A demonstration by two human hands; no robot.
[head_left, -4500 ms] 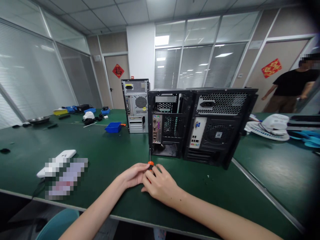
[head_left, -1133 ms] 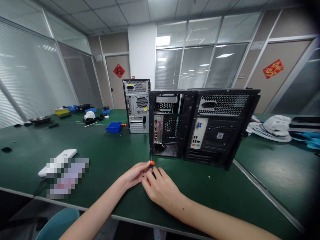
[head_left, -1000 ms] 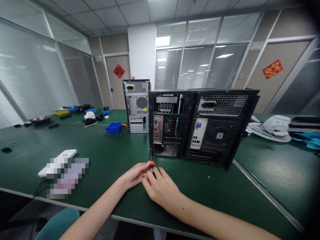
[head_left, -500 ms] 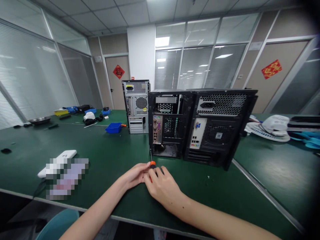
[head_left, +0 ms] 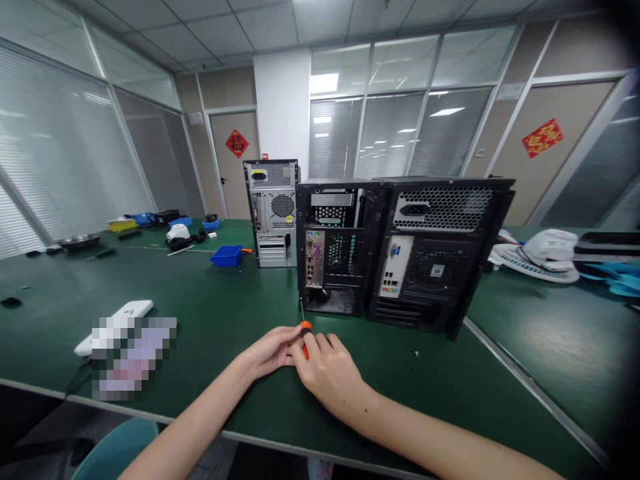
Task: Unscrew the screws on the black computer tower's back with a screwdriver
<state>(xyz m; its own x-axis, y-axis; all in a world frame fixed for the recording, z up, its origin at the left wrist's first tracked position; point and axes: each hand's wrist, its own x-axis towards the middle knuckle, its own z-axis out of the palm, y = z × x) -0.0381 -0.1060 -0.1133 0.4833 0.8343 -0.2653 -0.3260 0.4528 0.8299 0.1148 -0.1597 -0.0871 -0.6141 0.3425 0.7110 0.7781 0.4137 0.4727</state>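
Observation:
Both hands are closed around an orange-and-black screwdriver [head_left: 306, 327], which slants slightly with its shaft pointing away from me. Its tip meets the lower left corner of the middle computer case [head_left: 301, 267], as far as I can see. My left hand [head_left: 274, 349] pinches the handle near its front from the left. From the right, the fingers of my right hand [head_left: 327, 365] wrap over the handle and hide part of it. The case is black, its back facing me, with a port panel [head_left: 315, 259] and open gaps above and below.
Another black computer case [head_left: 435, 260] stands against the right side, and a silver-backed case [head_left: 277, 217] stands behind left. A blue bin [head_left: 227, 256] sits on the green table [head_left: 200, 293]. A white device [head_left: 135, 312] lies left; a white fan [head_left: 550, 252] lies right.
The fingers of my right hand have shifted slightly on the screwdriver handle, showing more of its orange part. The tip stays at the same corner, and my left hand has hardly moved.

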